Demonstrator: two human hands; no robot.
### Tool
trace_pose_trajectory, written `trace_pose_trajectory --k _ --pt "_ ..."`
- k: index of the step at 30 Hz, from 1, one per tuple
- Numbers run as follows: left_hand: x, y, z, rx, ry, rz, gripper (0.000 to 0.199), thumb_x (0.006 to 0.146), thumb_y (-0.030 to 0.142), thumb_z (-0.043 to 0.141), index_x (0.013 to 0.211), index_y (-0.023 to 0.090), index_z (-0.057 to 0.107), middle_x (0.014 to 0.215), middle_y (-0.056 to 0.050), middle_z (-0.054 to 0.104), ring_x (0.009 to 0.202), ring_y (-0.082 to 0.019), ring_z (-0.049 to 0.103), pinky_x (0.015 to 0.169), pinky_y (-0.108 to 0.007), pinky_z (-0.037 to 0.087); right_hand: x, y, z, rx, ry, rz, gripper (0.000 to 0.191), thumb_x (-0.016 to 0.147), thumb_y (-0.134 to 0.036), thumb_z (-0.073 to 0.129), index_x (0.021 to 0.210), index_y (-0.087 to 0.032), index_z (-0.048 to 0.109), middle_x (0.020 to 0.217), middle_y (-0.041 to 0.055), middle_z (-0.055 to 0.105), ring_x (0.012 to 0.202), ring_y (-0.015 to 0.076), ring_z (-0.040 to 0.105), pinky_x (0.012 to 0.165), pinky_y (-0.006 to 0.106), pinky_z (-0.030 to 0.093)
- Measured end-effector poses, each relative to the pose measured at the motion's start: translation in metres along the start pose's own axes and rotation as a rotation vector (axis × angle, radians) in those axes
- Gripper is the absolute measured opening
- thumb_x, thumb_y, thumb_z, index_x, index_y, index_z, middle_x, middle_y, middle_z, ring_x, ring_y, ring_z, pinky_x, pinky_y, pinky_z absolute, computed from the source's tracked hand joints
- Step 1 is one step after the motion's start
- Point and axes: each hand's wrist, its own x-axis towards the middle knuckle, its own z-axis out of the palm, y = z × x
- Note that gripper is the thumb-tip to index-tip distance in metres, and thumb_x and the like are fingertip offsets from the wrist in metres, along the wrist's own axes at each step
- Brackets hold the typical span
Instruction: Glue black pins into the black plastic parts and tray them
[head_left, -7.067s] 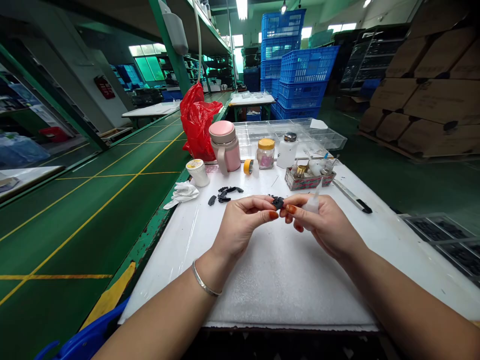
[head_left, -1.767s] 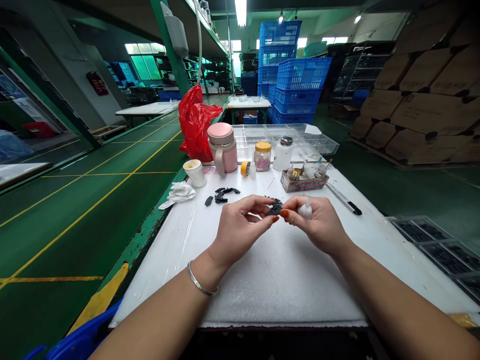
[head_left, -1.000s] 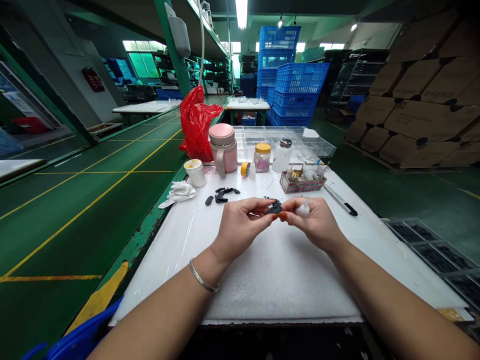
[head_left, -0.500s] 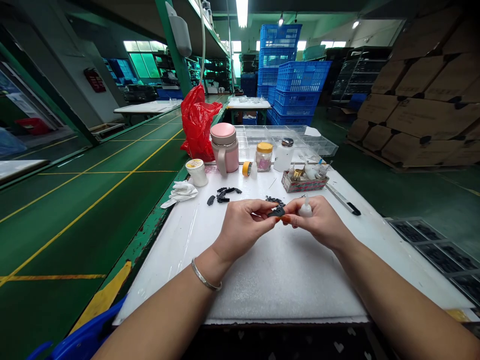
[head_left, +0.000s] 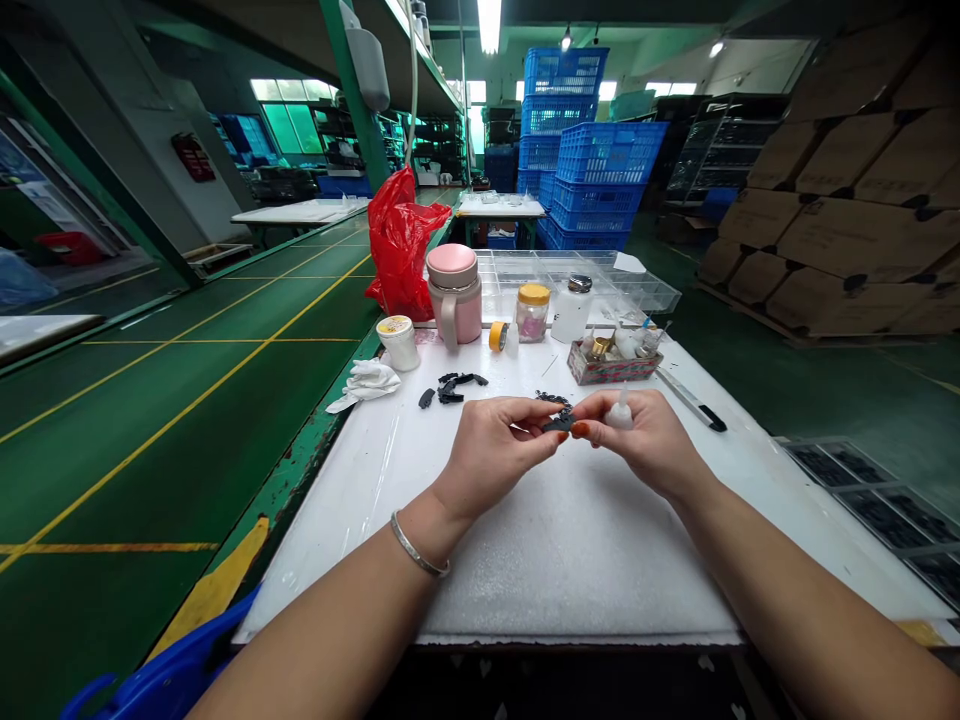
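My left hand [head_left: 491,448] pinches a small black piece [head_left: 556,424] over the white foam sheet [head_left: 577,570]. My right hand [head_left: 649,435] meets it from the right, its thumb and forefinger closed at the piece's edge. A small white dropper bottle [head_left: 620,412] is held in my right hand with its nozzle up. Just behind my fingertips lies a pile of small black rings [head_left: 551,399], partly hidden. Several black curved parts [head_left: 450,388] lie on the table to the left.
A white glove [head_left: 367,384], a white tub [head_left: 399,343], a pink mug [head_left: 459,310], yellow tape [head_left: 498,336] and jars stand behind. At the right are a box of small bottles [head_left: 611,366] and a cutter knife [head_left: 694,400]. Black parts fill trays [head_left: 870,500] far right.
The view has shifted slightly, so everything sits a little further right. My fingers have turned the black piece slightly, and both hands still meet at it.
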Motion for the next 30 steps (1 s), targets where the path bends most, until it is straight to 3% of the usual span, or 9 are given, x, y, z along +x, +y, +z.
trace_pose_trajectory --k 6,11,17,23,30 --pt "-0.0001 0.0027 0.0003 -0.016 -0.014 0.007 0.018 0.076 0.014 0.073 0.093 0.016 0.078 0.088 -0.005 0.076 0.076 -0.017 0.070 0.066 -0.022 0.057 -0.0006 -0.0014 0.0038 0.078 -0.004 0.008 0.032 0.070 -0.044 0.082 0.069 -0.014 0.071 0.061 0.0036 0.065 0.056 0.0134 0.054 0.053 0.025 0.043" --pt "0.0012 0.0000 0.0015 -0.064 -0.004 -0.066 0.023 0.076 0.019 0.076 0.098 0.013 0.077 0.088 -0.007 0.075 0.079 -0.019 0.070 0.069 -0.024 0.058 0.0013 -0.0018 0.0023 0.097 0.005 0.029 0.036 0.068 -0.047 0.083 0.070 -0.014 0.071 0.061 0.0033 0.064 0.056 0.0131 0.054 0.053 0.025 0.044" --pt "0.0013 -0.0050 0.0023 -0.100 0.027 -0.105 0.033 0.076 0.022 0.077 0.108 0.013 0.075 0.088 -0.009 0.075 0.077 -0.019 0.071 0.069 -0.026 0.060 0.0013 -0.0010 -0.0001 0.089 -0.074 0.044 0.040 0.072 -0.054 0.078 0.071 -0.015 0.072 0.064 0.0045 0.065 0.056 0.0134 0.054 0.053 0.025 0.043" --pt "0.0017 -0.0026 0.0013 -0.187 0.035 -0.132 0.030 0.075 0.023 0.079 0.103 0.012 0.075 0.088 -0.009 0.075 0.078 -0.020 0.071 0.072 -0.028 0.060 -0.0007 -0.0048 0.0014 0.087 -0.084 0.036 0.037 0.073 -0.052 0.078 0.072 -0.015 0.072 0.063 0.0045 0.065 0.057 0.0142 0.054 0.053 0.026 0.044" --pt "0.0063 -0.0053 -0.0016 -0.454 -0.086 -0.285 0.034 0.066 0.024 0.087 0.095 0.011 0.076 0.081 -0.008 0.073 0.071 -0.016 0.068 0.060 -0.022 0.056 -0.0022 -0.0014 0.0023 0.034 -0.047 -0.008 0.033 0.077 -0.046 0.077 0.069 -0.015 0.069 0.063 0.0033 0.063 0.059 0.0134 0.053 0.056 0.025 0.041"
